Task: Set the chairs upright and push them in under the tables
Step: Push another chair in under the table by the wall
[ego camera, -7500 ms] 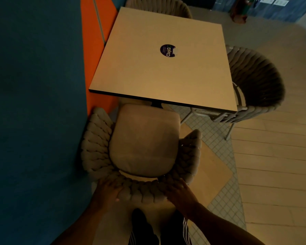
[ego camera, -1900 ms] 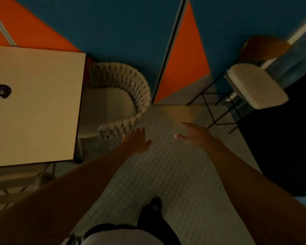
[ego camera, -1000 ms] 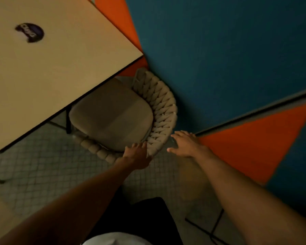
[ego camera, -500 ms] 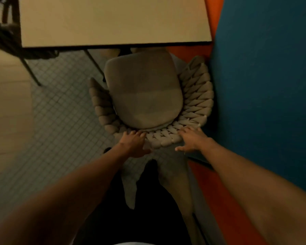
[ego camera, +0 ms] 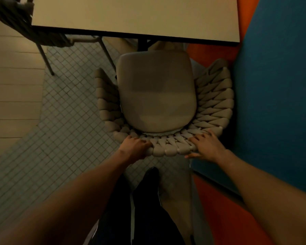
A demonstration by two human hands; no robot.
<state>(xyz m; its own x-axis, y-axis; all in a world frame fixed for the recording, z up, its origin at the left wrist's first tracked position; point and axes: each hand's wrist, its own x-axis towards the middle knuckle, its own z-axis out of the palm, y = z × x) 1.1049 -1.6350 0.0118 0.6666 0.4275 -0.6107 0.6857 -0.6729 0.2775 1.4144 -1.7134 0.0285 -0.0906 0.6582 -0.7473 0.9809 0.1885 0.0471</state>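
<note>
A beige chair (ego camera: 157,96) with a woven rope backrest stands upright in front of me, its seat cushion facing a pale square table (ego camera: 134,15). The front of the seat sits just short of the table's near edge. My left hand (ego camera: 134,147) grips the left part of the backrest rim. My right hand (ego camera: 207,145) lies over the right part of the same rim, fingers curled on the rope.
A blue and orange wall (ego camera: 272,103) runs close along the chair's right side. A second woven chair (ego camera: 30,27) is at the table's left side, top left. The table's dark post (ego camera: 142,45) stands ahead of the seat. My legs and shoe (ego camera: 148,179) are right behind the chair.
I have walked around the table to this chair and squared up behind it. Both hands went from reaching toward the backrest to resting on its rim.
</note>
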